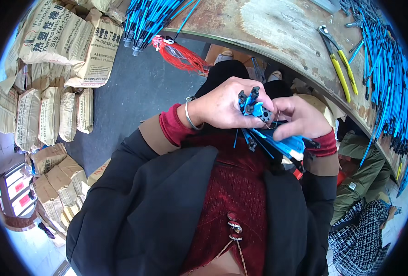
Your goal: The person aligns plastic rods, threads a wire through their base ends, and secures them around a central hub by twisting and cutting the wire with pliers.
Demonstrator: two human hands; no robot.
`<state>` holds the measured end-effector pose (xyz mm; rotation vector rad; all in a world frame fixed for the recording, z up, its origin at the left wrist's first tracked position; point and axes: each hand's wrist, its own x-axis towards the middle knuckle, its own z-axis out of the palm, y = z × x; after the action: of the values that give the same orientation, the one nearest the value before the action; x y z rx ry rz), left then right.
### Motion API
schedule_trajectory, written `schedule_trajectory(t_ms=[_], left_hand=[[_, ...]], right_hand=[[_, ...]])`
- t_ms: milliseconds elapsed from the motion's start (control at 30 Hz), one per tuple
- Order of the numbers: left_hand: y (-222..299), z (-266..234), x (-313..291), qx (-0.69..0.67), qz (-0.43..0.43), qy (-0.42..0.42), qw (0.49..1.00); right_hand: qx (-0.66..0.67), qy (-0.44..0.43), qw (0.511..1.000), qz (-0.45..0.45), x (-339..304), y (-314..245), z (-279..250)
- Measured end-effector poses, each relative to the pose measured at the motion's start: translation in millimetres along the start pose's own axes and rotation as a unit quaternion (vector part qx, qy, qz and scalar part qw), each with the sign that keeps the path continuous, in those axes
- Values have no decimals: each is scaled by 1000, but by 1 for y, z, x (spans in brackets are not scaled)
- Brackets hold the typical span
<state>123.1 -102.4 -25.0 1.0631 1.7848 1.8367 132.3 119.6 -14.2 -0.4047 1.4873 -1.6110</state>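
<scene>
My left hand point(229, 106) is closed around blue wires with black connectors point(254, 108). A round, light-blue piece with a dark, holed end face point(264, 113) shows by its thumb. Close beside it, my right hand point(300, 117) has its fingers curled, with thumb and fingertips drawn together near that end face. What those fingertips pinch is too small to make out. Below both hands, more blue wires point(282, 145) fan out to the lower right, some with black ends, partly hidden by the right hand.
A worn wooden table point(277, 27) curves along the top and right. On it lie yellow-handled pliers point(342, 69) and a large heap of blue wires point(390, 87). A blue wire bundle point(146, 20) and red wires point(181, 57) overhang its left end. Paper sacks point(52, 37) stand left; another person's green trousers point(362, 158) show right.
</scene>
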Motion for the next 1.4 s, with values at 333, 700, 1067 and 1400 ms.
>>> schedule_trajectory(t_ms=[333,700,1067,1400], left_hand=[[-5,-4,-5,31,3,13,999],[-6,2,0,49,-9,33,998],[-5,13,-2,-30,-74,64,995],[-20,2,1,43,53,10,998]], right_hand=[[-38,170,984,-25,-4,8,20],[-31,223,974,-33,-3,12,19],[-64,186,980,-5,-7,8,9],[-179,33,983,-7,21,-10,-16]])
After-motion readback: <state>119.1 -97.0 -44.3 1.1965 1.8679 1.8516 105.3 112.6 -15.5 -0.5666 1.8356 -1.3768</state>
